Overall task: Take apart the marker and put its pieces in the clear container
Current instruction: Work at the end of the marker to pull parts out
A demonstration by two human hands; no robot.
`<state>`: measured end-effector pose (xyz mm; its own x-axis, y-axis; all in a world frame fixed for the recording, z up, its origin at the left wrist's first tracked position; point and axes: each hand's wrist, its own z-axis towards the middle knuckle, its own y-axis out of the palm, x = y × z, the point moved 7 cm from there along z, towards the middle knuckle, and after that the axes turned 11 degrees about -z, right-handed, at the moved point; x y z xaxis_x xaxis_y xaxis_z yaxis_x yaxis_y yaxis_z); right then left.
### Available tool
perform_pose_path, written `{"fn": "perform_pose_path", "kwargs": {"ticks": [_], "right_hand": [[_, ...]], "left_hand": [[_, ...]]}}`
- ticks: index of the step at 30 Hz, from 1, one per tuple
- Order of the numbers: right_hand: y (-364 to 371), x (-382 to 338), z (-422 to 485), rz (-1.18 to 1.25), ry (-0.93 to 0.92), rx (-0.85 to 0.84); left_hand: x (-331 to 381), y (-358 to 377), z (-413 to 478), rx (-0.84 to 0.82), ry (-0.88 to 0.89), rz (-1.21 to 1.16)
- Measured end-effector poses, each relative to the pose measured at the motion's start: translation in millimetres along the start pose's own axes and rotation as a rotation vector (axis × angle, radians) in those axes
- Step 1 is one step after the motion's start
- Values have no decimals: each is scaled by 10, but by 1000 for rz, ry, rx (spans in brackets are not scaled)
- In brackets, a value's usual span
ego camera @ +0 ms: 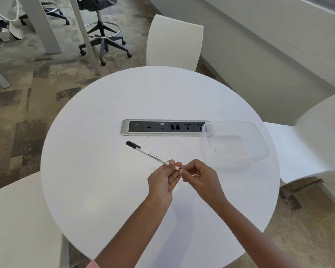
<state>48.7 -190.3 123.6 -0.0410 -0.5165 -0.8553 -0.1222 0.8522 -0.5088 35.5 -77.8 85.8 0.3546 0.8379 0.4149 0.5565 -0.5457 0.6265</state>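
A slim white marker [151, 153] with a black cap at its far-left end is held above the round white table [104, 190]. My left hand [162, 179] pinches the barrel close to its near end. My right hand [198, 176] meets that same end, its fingertips curled around the tip of the barrel. What lies under those fingertips is hidden. The clear container [259, 140] stands on the table to the right of both hands, with nothing visible inside it.
A silver and black socket strip [162, 127] is set into the table beyond the marker, its right end under the container's corner. White chairs [174, 41] stand at the far side, the right and the near left. An office stool stands on the carpet.
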Motion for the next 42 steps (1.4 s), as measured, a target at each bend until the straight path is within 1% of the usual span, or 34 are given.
{"fn": "perform_pose_path", "kwargs": {"ticks": [2, 3, 4, 7, 9, 13, 16, 19, 20, 21, 23, 25, 27, 30, 34, 36, 39, 42], "right_hand": [[137, 167, 9, 358, 263, -95], [196, 210, 1, 481, 352, -143], [228, 230, -5, 545, 407, -182], [265, 243, 2, 615, 460, -242], [258, 246, 18, 619, 440, -233], [203, 196, 82, 455, 273, -178], [128, 139, 108, 219, 101, -109], [-61, 149, -7, -132, -132, 38], [-126, 170, -59, -186, -181, 78], [-175, 207, -90, -191, -176, 84], [-205, 282, -51, -142, -93, 61], [-185, 299, 23, -108, -38, 68], [-159, 301, 79, -98, -22, 95], [-134, 407, 118, -99, 14, 121], [-6, 649, 154, -132, 108, 134], [53, 752, 172, -195, 129, 160], [108, 847, 210, -344, 115, 200], [159, 889, 248, -434, 117, 228]], "left_hand": [[9, 4, 10, -12, 17, 34], [2, 0, 8, -16, 20, 49], [-8, -7, 6, -14, 19, 59], [-21, -15, -14, -5, 18, 60], [0, -28, -5, 18, 22, 45], [16, -39, 8, 37, 12, -1], [-4, -32, 13, 56, -5, -26], [336, -119, 123, 95, 90, -172], [502, -153, 171, 105, 136, -171], [628, -157, 194, 99, 163, -144], [677, -125, 198, 64, 154, -82], [532, -89, 192, 57, 108, -58], [397, -105, 188, 76, 74, -74], [330, -170, 213, 94, 52, -83], [279, -188, 224, 97, 24, -58], [251, -194, 225, 97, 10, -53], [204, -227, 230, 101, -15, -43], [165, -274, 248, 106, -32, -36]]}}
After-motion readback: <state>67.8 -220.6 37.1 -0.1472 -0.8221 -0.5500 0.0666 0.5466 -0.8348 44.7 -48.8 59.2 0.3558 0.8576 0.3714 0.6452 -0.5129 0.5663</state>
